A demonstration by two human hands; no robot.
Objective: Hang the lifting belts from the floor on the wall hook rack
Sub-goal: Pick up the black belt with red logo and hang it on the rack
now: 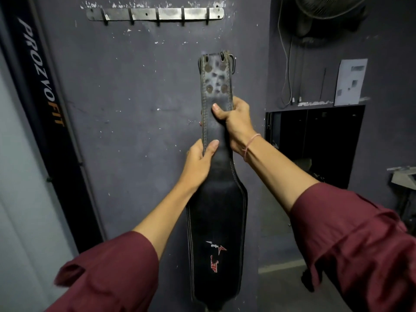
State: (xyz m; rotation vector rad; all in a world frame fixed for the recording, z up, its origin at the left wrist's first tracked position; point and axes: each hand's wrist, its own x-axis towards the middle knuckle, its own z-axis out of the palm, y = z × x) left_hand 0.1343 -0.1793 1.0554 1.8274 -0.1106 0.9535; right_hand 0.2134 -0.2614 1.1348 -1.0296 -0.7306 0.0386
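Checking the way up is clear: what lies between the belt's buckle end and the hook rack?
Only bare, paint-chipped wall separates the lifting belt from the hook rack, as the head view shows.

1 lifting belt (217, 199): black leather, was held upright vs. dark wall (135, 97), buckle end up, well below hook rack (155, 14).
left hand (198, 163): gripped narrow strap, lower.
right hand (234, 124): gripped strap just above; pink band (251, 144) at wrist.
Rack: metal strip w/ 5 hooks.
PROZVOFIT banner (42, 82) stood at left; fan (326, 10) upper right.
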